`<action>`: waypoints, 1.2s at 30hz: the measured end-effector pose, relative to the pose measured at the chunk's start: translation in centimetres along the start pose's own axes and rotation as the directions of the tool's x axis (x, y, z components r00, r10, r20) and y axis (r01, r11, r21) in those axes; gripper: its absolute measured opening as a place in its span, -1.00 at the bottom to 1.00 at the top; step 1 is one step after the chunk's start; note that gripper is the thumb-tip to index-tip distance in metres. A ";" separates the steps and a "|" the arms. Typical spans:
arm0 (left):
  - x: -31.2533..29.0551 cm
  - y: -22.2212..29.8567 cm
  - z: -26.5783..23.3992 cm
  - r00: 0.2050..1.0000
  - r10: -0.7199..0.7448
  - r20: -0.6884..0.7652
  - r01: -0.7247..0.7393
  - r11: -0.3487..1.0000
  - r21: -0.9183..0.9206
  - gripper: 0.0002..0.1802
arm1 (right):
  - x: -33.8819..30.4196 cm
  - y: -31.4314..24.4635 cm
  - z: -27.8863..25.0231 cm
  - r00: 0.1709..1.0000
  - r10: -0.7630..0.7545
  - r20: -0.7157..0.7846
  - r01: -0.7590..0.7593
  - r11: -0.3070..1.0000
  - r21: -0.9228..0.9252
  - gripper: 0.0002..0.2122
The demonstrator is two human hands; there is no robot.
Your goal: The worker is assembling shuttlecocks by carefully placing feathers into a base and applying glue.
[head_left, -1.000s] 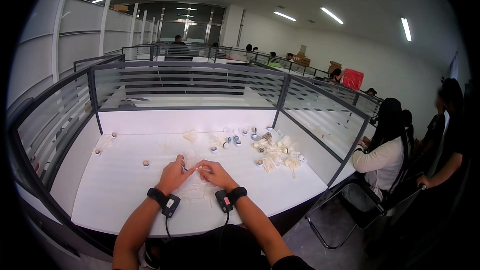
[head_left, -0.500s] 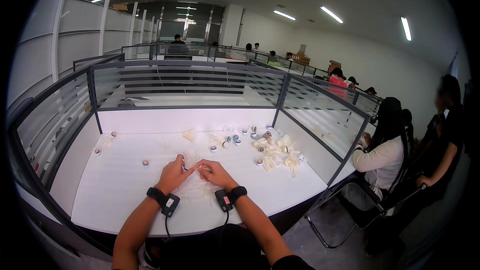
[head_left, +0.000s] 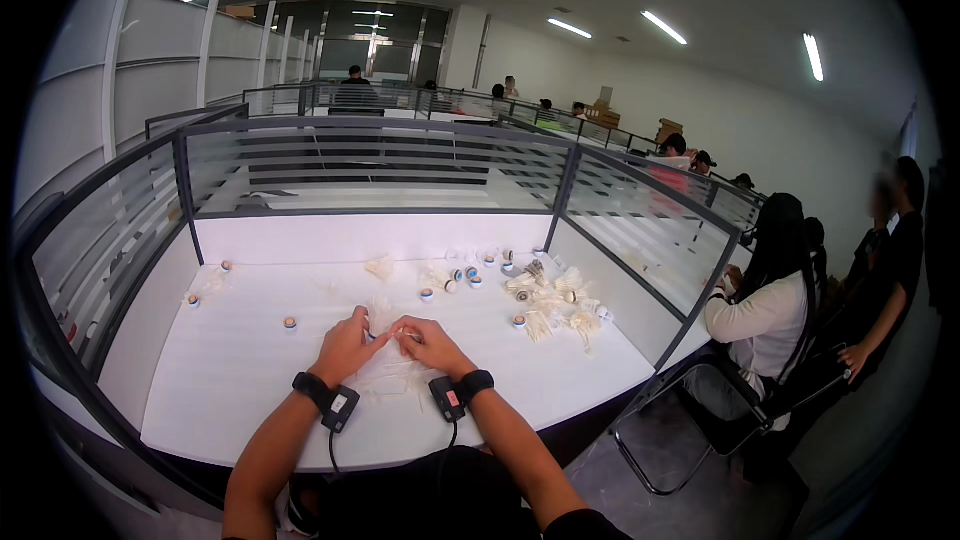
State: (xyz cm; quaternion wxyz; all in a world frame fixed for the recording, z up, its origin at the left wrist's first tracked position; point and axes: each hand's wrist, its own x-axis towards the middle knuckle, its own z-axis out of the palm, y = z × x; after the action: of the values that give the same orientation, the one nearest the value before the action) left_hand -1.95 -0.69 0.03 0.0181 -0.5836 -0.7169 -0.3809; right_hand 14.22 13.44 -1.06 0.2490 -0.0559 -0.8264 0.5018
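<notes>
Item 1: white table (head_left: 230,380), set inside a cubicle of grey-framed partition panels (head_left: 370,165). I see it from above, both forearms coming in from the lower edge.

Item 2: left hand (head_left: 347,345), fingers curled in a narrow pinch on a shuttlecock (head_left: 381,317) of white feathers, held just above the table near its front middle. A black wrist strap with a small device (head_left: 338,406) sits on that wrist.

Item 3: right hand (head_left: 430,343), likewise closed on the same shuttlecock, its fingertips meeting those of the left. It wears a matching wrist device (head_left: 450,398) (a cable hangs from each).

Item 4: loose white feathers (head_left: 385,378) lying on the table under and between the wrists.

Item 5: a heap of finished shuttlecocks (head_left: 556,305), well to the right of the hands, toward the side partition.

Item 6: small round cork bases (head_left: 466,275), scattered across the far middle of the table; one more cork base (head_left: 289,322) lies alone to the left of the left hand.

Item 7: a seated person in a white top (head_left: 765,315) at the next cubicle on the right, on a chair (head_left: 700,410) with a metal frame.
</notes>
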 end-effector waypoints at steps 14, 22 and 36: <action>0.1 -0.1 0.3 1.000 0.013 -0.022 -0.013 1.000 0.005 -0.45 | 0.1 0.1 0.0 1.000 0.019 -0.014 -0.019 1.000 -0.002 -0.87; 0.0 0.2 0.0 0.999 -0.033 0.000 0.033 0.999 -0.008 -0.49 | 0.0 -0.4 0.1 0.998 0.058 -0.011 -0.058 0.998 -0.018 -0.84; 0.0 0.1 0.0 1.000 -0.023 0.013 0.023 1.000 -0.002 -0.48 | 0.1 0.0 0.0 1.000 0.006 -0.007 -0.006 0.997 -0.074 -0.86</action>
State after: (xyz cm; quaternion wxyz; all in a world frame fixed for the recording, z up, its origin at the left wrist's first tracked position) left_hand -1.85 -0.75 0.09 0.0083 -0.5777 -0.7235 -0.3778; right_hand 14.09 13.48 -1.01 0.2483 -0.0693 -0.8433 0.4716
